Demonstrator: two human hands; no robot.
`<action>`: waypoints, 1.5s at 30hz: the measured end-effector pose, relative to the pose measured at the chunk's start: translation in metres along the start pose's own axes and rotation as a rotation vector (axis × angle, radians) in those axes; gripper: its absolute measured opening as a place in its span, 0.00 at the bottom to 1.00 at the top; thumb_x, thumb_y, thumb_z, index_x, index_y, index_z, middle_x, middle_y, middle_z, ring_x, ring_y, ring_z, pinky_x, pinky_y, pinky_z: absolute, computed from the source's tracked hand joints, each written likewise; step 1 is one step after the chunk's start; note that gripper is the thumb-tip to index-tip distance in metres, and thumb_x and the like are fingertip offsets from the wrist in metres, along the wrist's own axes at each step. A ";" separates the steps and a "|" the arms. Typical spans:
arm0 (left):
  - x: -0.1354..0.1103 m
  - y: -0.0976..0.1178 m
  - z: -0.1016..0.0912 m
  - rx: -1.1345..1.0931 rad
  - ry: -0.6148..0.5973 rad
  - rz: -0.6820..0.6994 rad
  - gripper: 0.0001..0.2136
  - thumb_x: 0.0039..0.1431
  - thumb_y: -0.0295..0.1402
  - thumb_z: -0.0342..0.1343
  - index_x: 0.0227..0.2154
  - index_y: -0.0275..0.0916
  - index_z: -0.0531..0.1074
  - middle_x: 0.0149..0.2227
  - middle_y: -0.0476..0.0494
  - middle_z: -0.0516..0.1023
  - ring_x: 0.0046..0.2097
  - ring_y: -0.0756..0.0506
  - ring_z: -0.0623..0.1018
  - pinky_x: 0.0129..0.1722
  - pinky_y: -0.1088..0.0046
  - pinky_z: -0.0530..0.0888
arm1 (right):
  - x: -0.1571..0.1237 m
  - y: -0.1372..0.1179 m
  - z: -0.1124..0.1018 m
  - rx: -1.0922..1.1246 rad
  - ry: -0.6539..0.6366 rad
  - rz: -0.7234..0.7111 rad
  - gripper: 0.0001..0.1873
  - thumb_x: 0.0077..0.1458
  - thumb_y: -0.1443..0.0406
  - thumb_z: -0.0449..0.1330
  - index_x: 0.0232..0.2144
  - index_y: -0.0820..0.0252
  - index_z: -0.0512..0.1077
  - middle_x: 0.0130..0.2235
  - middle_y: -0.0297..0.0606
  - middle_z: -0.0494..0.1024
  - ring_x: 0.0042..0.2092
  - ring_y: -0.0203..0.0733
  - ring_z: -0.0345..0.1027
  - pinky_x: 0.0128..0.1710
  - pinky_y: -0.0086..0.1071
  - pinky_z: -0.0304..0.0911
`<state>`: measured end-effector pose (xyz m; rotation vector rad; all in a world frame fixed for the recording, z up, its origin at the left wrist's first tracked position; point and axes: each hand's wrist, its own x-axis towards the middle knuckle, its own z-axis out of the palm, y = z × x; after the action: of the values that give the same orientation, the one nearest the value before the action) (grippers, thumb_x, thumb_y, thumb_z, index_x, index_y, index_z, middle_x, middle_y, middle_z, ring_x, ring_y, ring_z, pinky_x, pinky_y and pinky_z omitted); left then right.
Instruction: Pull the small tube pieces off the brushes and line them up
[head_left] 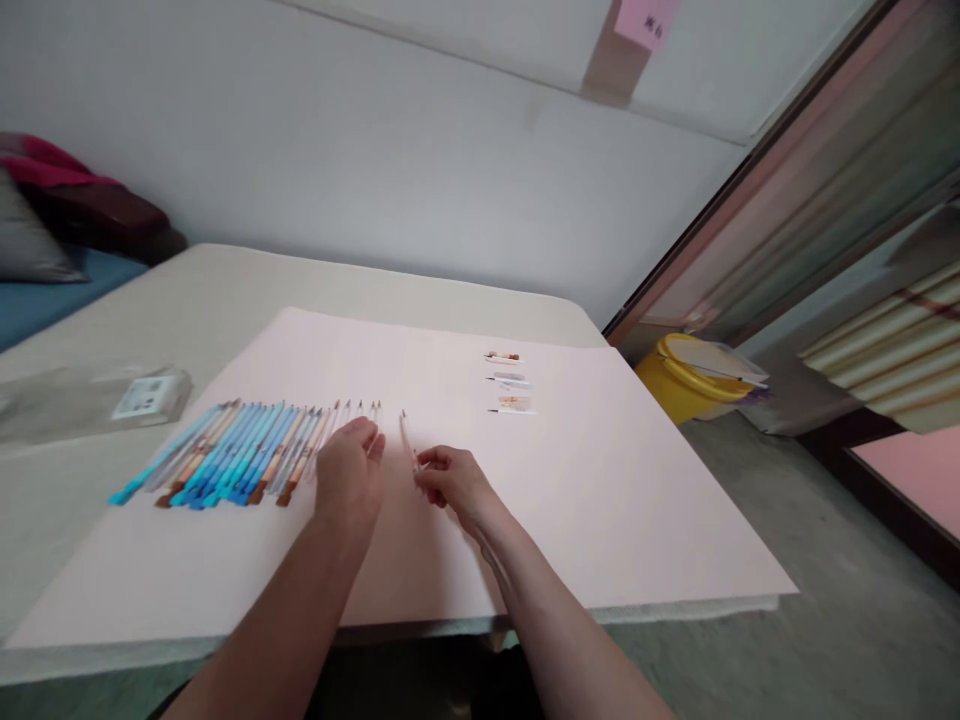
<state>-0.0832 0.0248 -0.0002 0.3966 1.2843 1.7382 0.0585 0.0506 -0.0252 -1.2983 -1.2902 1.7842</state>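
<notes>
My right hand [452,482] pinches a slim, pale pinkish pen [407,440] near its lower end, and the pen's dark tip points away from me. To its left, my left hand [350,468] rests with loosely curved fingers over the right end of a row of pens [255,450]. It covers the lower parts of several clear, dark-tipped pens [361,408] there. Side by side in the row lie blue, turquoise, brown and clear pens. Farther back on the right, three small groups of slim refills or pens [512,410] lie one behind another.
A pink sheet [600,520] covers much of the white table [360,285]. At the left lies a clear plastic bag [67,410] with a white label. A wall stands behind the table. A yellow bucket [679,385] is on the floor beyond the right edge.
</notes>
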 end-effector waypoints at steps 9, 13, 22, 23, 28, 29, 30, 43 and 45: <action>0.026 0.035 -0.009 -0.398 0.322 -0.156 0.06 0.48 0.17 0.56 0.27 0.33 0.69 0.32 0.41 0.71 0.32 0.51 0.75 0.32 0.78 0.76 | 0.045 0.024 0.026 -0.284 0.133 -0.045 0.11 0.39 0.72 0.58 0.30 0.63 0.71 0.17 0.28 0.68 0.18 0.31 0.60 0.20 0.26 0.54; 0.025 0.040 -0.013 -0.420 0.310 -0.176 0.06 0.48 0.15 0.55 0.26 0.31 0.69 0.31 0.42 0.71 0.31 0.52 0.75 0.29 0.81 0.76 | 0.049 0.022 0.037 -0.471 0.198 -0.113 0.09 0.40 0.73 0.57 0.28 0.62 0.72 0.21 0.33 0.72 0.24 0.35 0.65 0.25 0.27 0.57; 0.023 0.044 -0.017 -0.433 0.274 -0.192 0.06 0.48 0.15 0.55 0.26 0.31 0.70 0.29 0.42 0.73 0.30 0.52 0.75 0.27 0.81 0.75 | 0.045 0.020 0.046 -0.575 0.206 -0.171 0.07 0.42 0.73 0.57 0.28 0.61 0.71 0.23 0.33 0.74 0.26 0.35 0.66 0.27 0.27 0.58; 0.023 0.044 -0.017 -0.429 0.269 -0.191 0.06 0.48 0.16 0.55 0.26 0.31 0.70 0.29 0.42 0.73 0.30 0.52 0.75 0.27 0.81 0.75 | 0.044 0.019 0.044 -0.565 0.200 -0.161 0.08 0.43 0.72 0.57 0.29 0.60 0.71 0.23 0.33 0.73 0.26 0.35 0.66 0.27 0.27 0.58; 0.025 0.043 -0.020 -0.404 0.265 -0.183 0.05 0.49 0.16 0.54 0.27 0.30 0.70 0.29 0.43 0.73 0.29 0.53 0.75 0.27 0.82 0.75 | 0.041 0.009 0.027 -0.470 0.201 -0.135 0.07 0.45 0.71 0.56 0.31 0.61 0.70 0.21 0.29 0.71 0.21 0.32 0.66 0.24 0.25 0.59; 0.026 0.043 -0.020 -0.399 0.267 -0.180 0.05 0.49 0.16 0.54 0.27 0.30 0.70 0.29 0.43 0.73 0.29 0.53 0.76 0.27 0.82 0.75 | 0.041 0.007 0.024 -0.453 0.208 -0.142 0.06 0.45 0.71 0.56 0.30 0.62 0.70 0.21 0.29 0.70 0.21 0.32 0.66 0.23 0.24 0.59; 0.026 0.043 -0.019 -0.394 0.267 -0.177 0.05 0.49 0.16 0.54 0.27 0.29 0.70 0.29 0.43 0.73 0.29 0.53 0.76 0.27 0.82 0.75 | 0.040 0.004 0.020 -0.438 0.216 -0.155 0.05 0.45 0.71 0.56 0.29 0.62 0.70 0.22 0.29 0.70 0.21 0.32 0.66 0.22 0.24 0.59; 0.010 0.028 -0.002 -0.245 0.053 -0.257 0.05 0.51 0.17 0.53 0.27 0.29 0.71 0.28 0.41 0.75 0.29 0.52 0.76 0.25 0.82 0.75 | 0.021 0.007 -0.069 -0.949 0.570 -0.297 0.10 0.53 0.68 0.50 0.33 0.59 0.71 0.37 0.40 0.75 0.40 0.41 0.67 0.39 0.31 0.59; 0.009 0.023 0.002 -0.222 0.025 -0.271 0.04 0.52 0.17 0.53 0.27 0.29 0.71 0.28 0.40 0.75 0.28 0.52 0.76 0.25 0.82 0.75 | 0.018 0.013 -0.092 -1.120 0.632 -0.303 0.13 0.54 0.69 0.48 0.39 0.60 0.70 0.44 0.44 0.73 0.48 0.45 0.63 0.46 0.35 0.57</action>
<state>-0.0974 0.0319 0.0184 0.0692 1.0915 1.6351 0.1387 0.0949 -0.0495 -1.8407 -1.9811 0.2591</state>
